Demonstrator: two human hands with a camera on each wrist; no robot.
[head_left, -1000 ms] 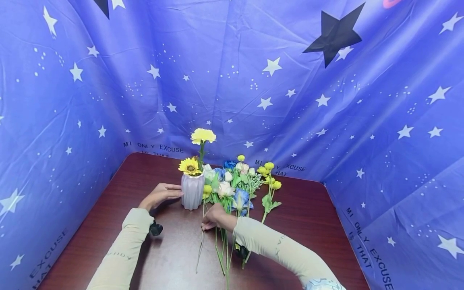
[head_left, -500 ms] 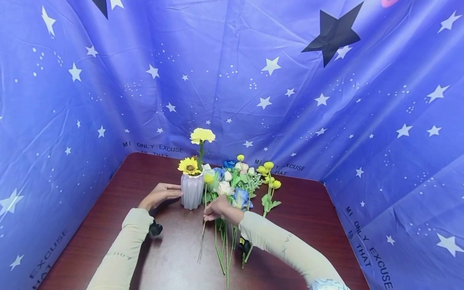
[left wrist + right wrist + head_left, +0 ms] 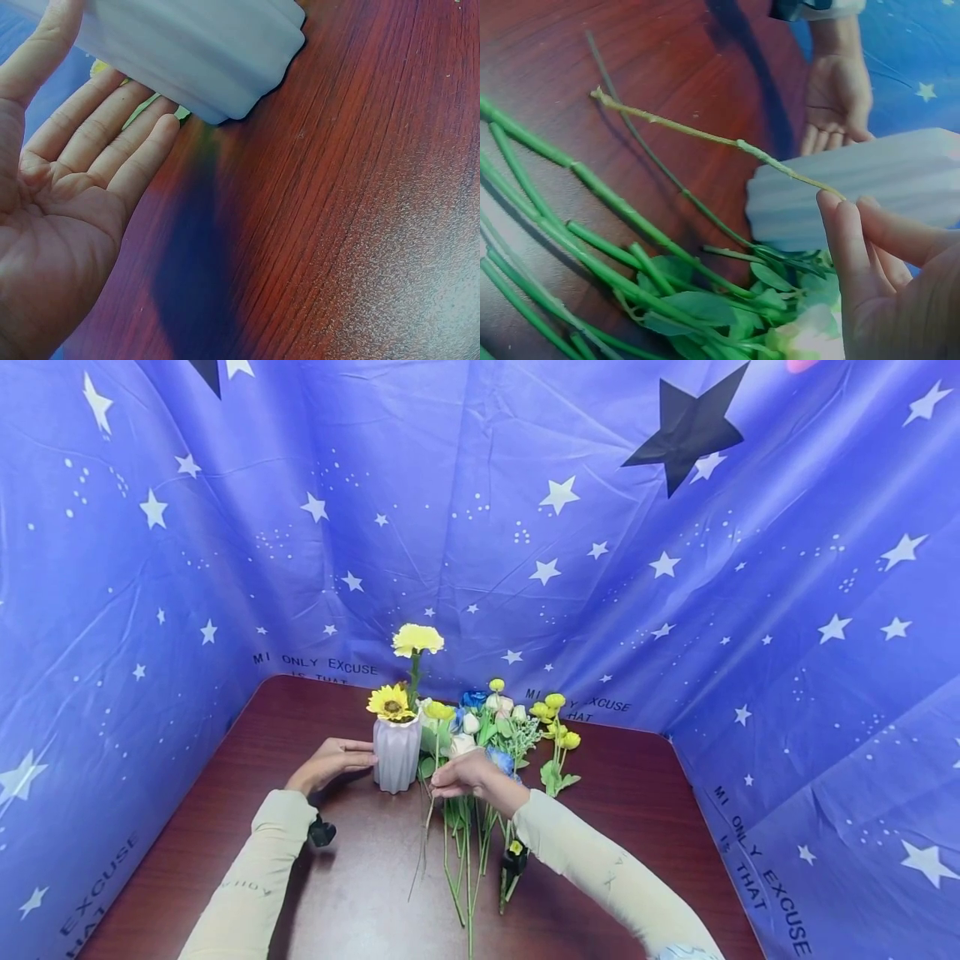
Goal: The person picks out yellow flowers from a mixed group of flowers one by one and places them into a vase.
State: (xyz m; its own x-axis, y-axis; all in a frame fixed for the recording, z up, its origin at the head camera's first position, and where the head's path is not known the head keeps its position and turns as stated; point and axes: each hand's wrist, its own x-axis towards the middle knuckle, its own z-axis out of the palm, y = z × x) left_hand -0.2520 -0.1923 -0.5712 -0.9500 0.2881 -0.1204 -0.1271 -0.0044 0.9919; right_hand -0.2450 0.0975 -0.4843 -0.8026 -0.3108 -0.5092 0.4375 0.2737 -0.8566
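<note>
The fluted, pale lilac-grey vase [image 3: 396, 756] stands upright on the glossy red-brown wooden table [image 3: 352, 893], its mouth holding a yellow sunflower with a dark centre [image 3: 390, 703] and, higher up, a ruffled pale-yellow bloom [image 3: 417, 641] on a thick green stem. On the vase's left the person's left hand [image 3: 330, 767] lies flat-fingered, fingertips at its wall (whether they press, I can't tell from here). On its other side the right hand [image 3: 476, 777] pinches a slender-stemmed, round-headed yellow flower [image 3: 438, 711] between thumb and fingers. That flower points head up, its bloom just beside the vase's rim; its long axis slants down through the pinch, the bare stem end turned towards the person. Right of the vase, beneath that hand, lies a leafy heap of white, blue and pink flowers [image 3: 471, 723], stems towards the person.
</note>
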